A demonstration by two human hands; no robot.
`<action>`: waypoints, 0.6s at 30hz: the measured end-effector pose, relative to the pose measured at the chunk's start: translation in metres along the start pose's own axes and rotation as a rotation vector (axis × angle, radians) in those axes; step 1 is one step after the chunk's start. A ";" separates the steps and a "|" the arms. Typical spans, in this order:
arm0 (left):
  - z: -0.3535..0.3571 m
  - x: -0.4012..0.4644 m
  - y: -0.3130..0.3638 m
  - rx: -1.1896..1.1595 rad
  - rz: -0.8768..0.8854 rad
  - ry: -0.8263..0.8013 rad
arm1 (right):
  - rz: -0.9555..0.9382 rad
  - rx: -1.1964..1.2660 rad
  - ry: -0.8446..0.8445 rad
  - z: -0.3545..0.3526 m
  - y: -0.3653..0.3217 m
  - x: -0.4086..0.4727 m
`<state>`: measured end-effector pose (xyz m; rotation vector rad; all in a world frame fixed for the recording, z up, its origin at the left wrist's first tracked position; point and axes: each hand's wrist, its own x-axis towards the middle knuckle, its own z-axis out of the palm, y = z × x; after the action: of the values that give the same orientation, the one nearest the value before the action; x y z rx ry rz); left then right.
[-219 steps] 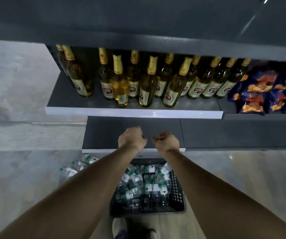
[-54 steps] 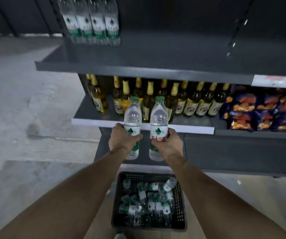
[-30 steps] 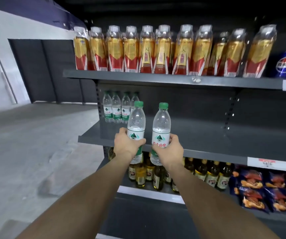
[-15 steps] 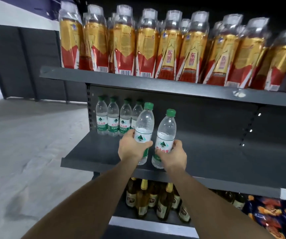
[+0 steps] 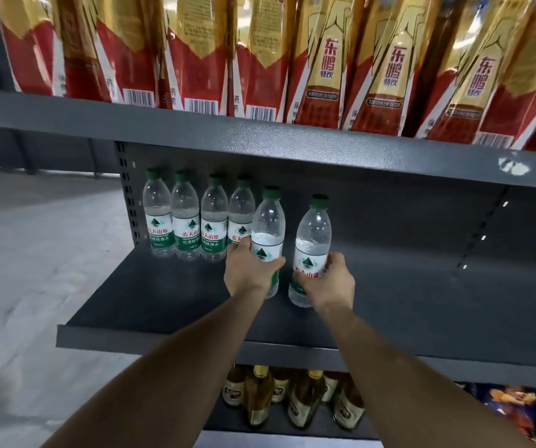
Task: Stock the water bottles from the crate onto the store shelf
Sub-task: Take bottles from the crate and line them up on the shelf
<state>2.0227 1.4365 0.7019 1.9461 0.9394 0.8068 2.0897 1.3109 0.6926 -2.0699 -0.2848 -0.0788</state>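
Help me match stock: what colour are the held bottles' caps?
Green, on both water bottles; clearest in the head view.

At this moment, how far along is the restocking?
Done: four water bottles stand in a row at the shelf back. In hand: the left hand and right hand each hold one bottle above the shelf, unplaced. Left: the shelf's right side is bare; the crate is out of view.

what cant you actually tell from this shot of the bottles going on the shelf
Head view only:
- Whether the two held bottles, left and right, touch the shelf: the left hand and right hand cover their bases.
- The fourth stocked bottle: half hidden by the left-hand bottle.
- The crate: out of frame.
- Tops of the red and gold drinks: cut by the top edge.
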 end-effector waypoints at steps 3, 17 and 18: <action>0.014 0.005 0.004 0.015 -0.014 0.039 | -0.016 0.008 -0.021 0.002 0.007 0.010; 0.061 0.029 -0.006 -0.071 -0.008 0.184 | -0.052 0.047 -0.059 0.018 0.028 0.043; 0.063 0.032 -0.007 -0.080 -0.007 0.186 | -0.055 0.054 -0.047 0.021 0.030 0.043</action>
<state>2.0870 1.4416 0.6725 1.8214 1.0064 1.0199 2.1368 1.3219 0.6644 -2.0127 -0.3691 -0.0557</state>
